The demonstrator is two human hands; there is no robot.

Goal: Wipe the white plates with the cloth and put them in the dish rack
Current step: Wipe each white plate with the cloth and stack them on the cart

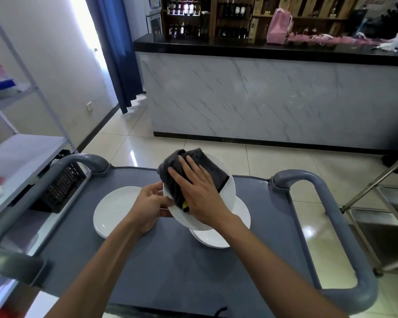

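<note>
Left hand [151, 204] pinching the rim of a tilted round white plate [225, 198] above the grey cart top [170, 267], right hand [199, 191] flat, fingers straight, pressing a dark grey folded cloth [207, 166] on it, two more white plates [115, 210] beneath

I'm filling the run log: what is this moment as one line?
phase: wiping | left hand: grips raised plate rim | right hand: presses dark cloth on plate | on cart: two more plates
</note>
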